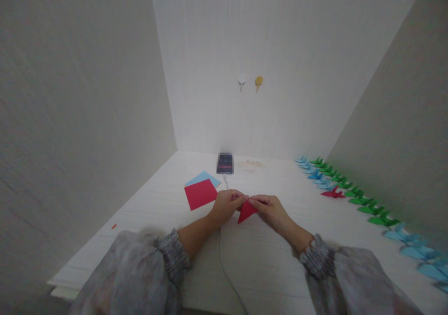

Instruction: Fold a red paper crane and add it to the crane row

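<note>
Left hand [227, 206] and right hand [272, 211]: fingertips pinched shut on opposite edges of folded red paper [247, 211], held low over the middle of the white wood-grain table [280, 263]. Paper triangular, matte, point downward. Just beyond left hand: flat red sheet [200, 193] overlapping blue sheet [204, 178]. Further back, dark blurred device [224, 163]; thin cable [227, 268] passing behind left hand toward near edge. Along right wall, row of folded figures [353, 194], green and blue, one red.

We note red sheet [200, 193] overlapping blue sheet [205, 178] toward worktop's back-left corner; phone [225, 163] at back edge; folded paper figures [380, 219] lining right edge; hooks [258, 80] on wall.
</note>
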A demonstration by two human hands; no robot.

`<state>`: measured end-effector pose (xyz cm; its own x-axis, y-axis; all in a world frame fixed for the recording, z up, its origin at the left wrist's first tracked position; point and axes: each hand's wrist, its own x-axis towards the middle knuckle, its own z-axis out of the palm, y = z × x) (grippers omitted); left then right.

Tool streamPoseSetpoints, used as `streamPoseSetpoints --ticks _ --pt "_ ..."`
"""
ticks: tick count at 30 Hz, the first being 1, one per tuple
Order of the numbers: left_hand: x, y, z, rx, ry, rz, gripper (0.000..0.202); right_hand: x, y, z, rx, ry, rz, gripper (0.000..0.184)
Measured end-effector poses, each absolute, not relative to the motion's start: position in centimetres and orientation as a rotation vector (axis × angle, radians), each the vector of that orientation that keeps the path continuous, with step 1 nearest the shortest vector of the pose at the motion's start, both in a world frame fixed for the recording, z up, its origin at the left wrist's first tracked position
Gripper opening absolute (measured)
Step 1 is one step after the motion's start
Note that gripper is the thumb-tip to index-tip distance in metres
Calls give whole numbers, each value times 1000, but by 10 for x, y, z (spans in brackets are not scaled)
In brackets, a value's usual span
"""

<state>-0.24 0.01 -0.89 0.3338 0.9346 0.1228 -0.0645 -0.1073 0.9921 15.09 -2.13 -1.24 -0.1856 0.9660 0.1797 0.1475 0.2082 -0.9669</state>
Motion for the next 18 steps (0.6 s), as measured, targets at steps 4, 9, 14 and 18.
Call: streamPoseSetpoints --ticks 4,9,14,18 --pt "-2 1 -10 1390 868 1055 23 151 -22 -12 -1094 -1549 1097 26" --pt "-2 3 -15 1415 858 1062 23 150 -20 -13 -1086 -1504 1137 24" --pt "-3 4 -16 1442 849 1029 24 150 -19 -14 -1112 -1472 1116 21" --pt "-2 3 -14 1377 837 989 23 149 -21 -12 -1115 -1483 1074 19"
